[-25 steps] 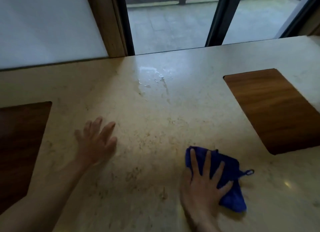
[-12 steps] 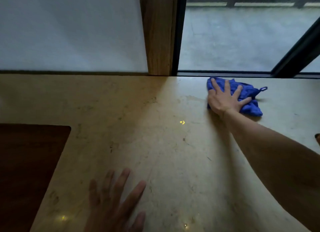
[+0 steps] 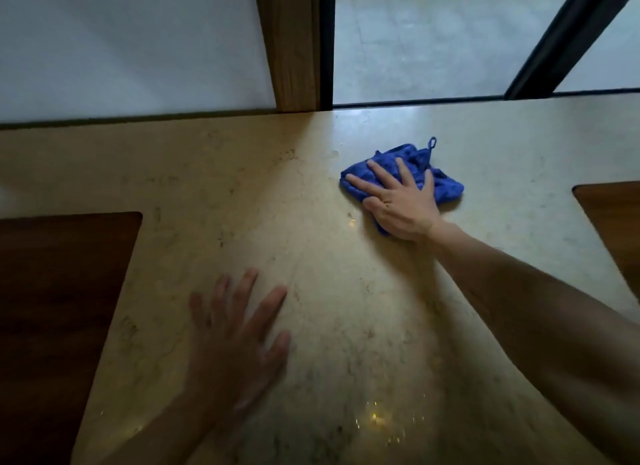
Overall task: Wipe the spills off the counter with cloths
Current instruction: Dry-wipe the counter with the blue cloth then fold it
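Observation:
A crumpled blue cloth (image 3: pixel 440 182) with a small hanging loop lies on the beige stone counter (image 3: pixel 242 194), right of centre and toward the window. My right hand (image 3: pixel 398 201) presses flat on the cloth with fingers spread, arm stretched out from the right. Nearer to me, my left hand (image 3: pixel 239 340) rests palm down on the bare counter, fingers apart, holding nothing. A few small droplets (image 3: pixel 335 151) glint just left of the cloth. No larger spill shows.
A dark wooden inset panel (image 3: pixel 59 308) is set into the counter at the left, and another wooden inset panel (image 3: pixel 613 215) at the right edge. A wooden post (image 3: pixel 294 45) and window glass stand along the far edge of the counter.
My right hand has pulled the cloth back from the counter's far edge toward me. The cloth's loop now points away from me. My left hand stays flat on the counter.

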Demonstrator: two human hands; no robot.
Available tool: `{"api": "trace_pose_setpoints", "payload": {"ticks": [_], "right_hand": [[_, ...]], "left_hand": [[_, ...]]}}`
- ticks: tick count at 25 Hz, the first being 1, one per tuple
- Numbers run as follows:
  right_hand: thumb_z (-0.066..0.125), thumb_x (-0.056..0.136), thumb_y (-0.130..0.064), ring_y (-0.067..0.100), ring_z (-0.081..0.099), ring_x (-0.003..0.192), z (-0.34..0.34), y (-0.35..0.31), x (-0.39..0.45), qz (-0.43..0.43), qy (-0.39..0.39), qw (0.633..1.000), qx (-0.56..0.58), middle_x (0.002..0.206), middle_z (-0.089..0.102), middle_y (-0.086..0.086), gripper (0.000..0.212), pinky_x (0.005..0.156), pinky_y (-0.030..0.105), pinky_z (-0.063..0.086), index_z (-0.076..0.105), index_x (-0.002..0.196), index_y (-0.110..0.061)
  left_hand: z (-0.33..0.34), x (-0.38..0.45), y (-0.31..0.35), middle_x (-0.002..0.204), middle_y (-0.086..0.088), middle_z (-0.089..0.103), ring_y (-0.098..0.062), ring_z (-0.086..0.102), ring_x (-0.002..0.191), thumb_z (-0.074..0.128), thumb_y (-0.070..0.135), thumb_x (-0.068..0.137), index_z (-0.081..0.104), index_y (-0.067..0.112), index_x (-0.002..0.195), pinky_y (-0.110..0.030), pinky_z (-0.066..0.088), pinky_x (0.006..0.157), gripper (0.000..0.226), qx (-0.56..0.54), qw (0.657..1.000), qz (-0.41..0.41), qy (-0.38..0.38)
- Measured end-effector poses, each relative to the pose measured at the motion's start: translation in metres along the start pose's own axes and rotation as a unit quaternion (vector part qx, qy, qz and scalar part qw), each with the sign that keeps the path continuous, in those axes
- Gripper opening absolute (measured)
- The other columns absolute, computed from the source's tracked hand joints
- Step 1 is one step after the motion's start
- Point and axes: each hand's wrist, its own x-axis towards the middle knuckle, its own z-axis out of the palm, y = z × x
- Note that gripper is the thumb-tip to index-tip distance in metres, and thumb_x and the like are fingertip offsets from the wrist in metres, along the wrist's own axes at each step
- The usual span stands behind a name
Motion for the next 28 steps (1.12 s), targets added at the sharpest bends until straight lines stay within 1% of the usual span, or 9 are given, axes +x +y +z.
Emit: {"api": "trace_pose_setpoints", "payload": {"ticks": [4,6,9,12,15,17,21,25,28], "right_hand": [[0.007,0.093,-0.058,0.025,-0.011,0.149,0.051,-0.030,-0.192,0.024,0.025,0.999,0.002,0.161,-0.003,-0.021,0.048,0.112,0.066,-0.008,-0.002,0.139,-0.069],[0.004,0.090,-0.061,0.022,-0.019,0.147,0.075,-0.048,-0.306,0.067,0.006,0.998,0.010,0.160,-0.008,-0.022,0.049,0.112,0.063,-0.012,-0.005,0.138,-0.070],[-0.009,0.082,-0.065,0.018,-0.031,0.143,0.100,-0.081,-0.439,0.174,-0.020,0.984,0.019,0.155,-0.024,-0.022,0.052,0.113,0.058,-0.018,-0.020,0.132,-0.070],[-0.009,0.086,-0.065,0.020,-0.028,0.144,0.121,-0.128,-0.508,0.316,0.009,0.947,0.060,0.155,-0.029,-0.020,0.048,0.116,0.059,-0.007,-0.031,0.128,-0.067],[0.000,0.089,-0.061,0.026,-0.026,0.145,0.128,-0.181,-0.507,0.450,0.066,0.875,0.163,0.160,-0.020,-0.017,0.050,0.117,0.061,0.000,-0.019,0.135,-0.065],[0.000,0.090,-0.060,0.030,-0.027,0.144,0.123,-0.208,-0.490,0.491,0.054,0.849,0.188,0.160,-0.019,-0.015,0.051,0.116,0.060,-0.004,-0.012,0.140,-0.062],[-0.023,0.079,-0.058,0.033,-0.018,0.147,0.126,-0.248,-0.462,0.473,0.025,0.860,0.188,0.153,-0.029,-0.016,0.054,0.114,0.064,-0.002,-0.034,0.132,-0.058],[-0.020,0.081,-0.056,0.038,-0.011,0.147,0.121,-0.248,-0.406,0.515,0.010,0.845,0.140,0.150,-0.037,-0.010,0.055,0.113,0.064,0.007,-0.043,0.130,-0.048],[-0.009,0.085,-0.068,0.039,-0.022,0.144,0.118,-0.221,-0.341,0.438,0.004,0.892,0.112,0.144,-0.047,-0.011,0.058,0.113,0.067,-0.001,-0.045,0.128,-0.052]], "left_hand": [[0.002,0.004,0.000,0.153,-0.009,0.035,-0.042,0.029,0.137,0.028,0.063,0.084,0.040,0.037,0.141,-0.073,0.017,0.106,0.063,0.010,0.999,-0.014,-0.029],[-0.003,-0.013,0.007,0.155,-0.007,0.030,-0.041,0.023,0.140,0.021,0.064,0.084,0.036,0.040,0.142,-0.075,0.010,0.107,0.065,-0.004,0.999,-0.033,-0.024],[-0.019,-0.054,0.015,0.160,-0.006,0.013,-0.041,0.006,0.145,0.017,0.063,0.091,0.024,0.041,0.145,-0.073,-0.002,0.109,0.059,-0.023,0.997,-0.059,-0.053],[-0.036,-0.105,-0.003,0.162,-0.002,0.005,-0.038,-0.001,0.148,0.025,0.060,0.094,0.019,0.040,0.147,-0.072,-0.002,0.111,0.057,-0.019,0.997,-0.040,-0.069],[-0.050,-0.127,-0.037,0.162,-0.001,0.005,-0.038,-0.001,0.148,0.026,0.060,0.094,0.016,0.040,0.149,-0.072,-0.001,0.111,0.059,-0.006,0.995,-0.064,-0.077],[-0.056,-0.132,-0.060,0.162,-0.002,0.005,-0.037,-0.001,0.148,0.027,0.059,0.095,0.017,0.040,0.148,-0.073,-0.002,0.110,0.057,-0.006,0.995,-0.072,-0.075],[-0.059,-0.127,-0.093,0.162,-0.002,0.004,-0.035,-0.004,0.149,0.029,0.055,0.096,0.019,0.041,0.147,-0.072,-0.004,0.110,0.053,-0.002,0.994,-0.081,-0.071],[-0.057,-0.075,-0.123,0.163,-0.001,0.004,-0.033,-0.004,0.149,0.025,0.059,0.096,0.014,0.042,0.148,-0.073,0.002,0.110,0.056,-0.005,0.991,-0.115,-0.063],[-0.058,-0.027,-0.152,0.163,0.000,-0.003,-0.034,-0.008,0.149,0.022,0.066,0.093,0.007,0.046,0.149,-0.076,0.004,0.109,0.061,-0.012,0.982,-0.159,-0.105]]}}
